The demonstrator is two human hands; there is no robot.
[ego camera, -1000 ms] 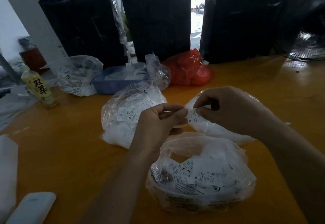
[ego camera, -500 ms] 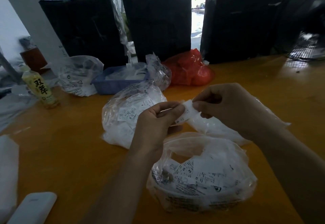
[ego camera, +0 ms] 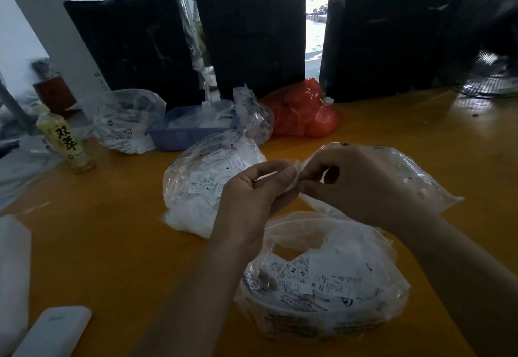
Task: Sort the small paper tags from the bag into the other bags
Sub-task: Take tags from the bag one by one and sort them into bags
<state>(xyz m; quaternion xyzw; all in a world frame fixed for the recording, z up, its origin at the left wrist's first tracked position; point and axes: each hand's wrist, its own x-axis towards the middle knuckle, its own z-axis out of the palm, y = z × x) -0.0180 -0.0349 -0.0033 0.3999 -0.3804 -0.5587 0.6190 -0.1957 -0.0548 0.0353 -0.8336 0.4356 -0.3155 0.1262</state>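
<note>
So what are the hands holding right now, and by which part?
Both hands pinch one small paper tag between them: the left hand by its left end, the right hand by its right end, between fingertips.

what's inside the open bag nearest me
The nearest bag holds a loose pile of small white paper tags, some printed XS. Tags deeper down are hidden by those on top and by the bag's printed plastic.
</note>
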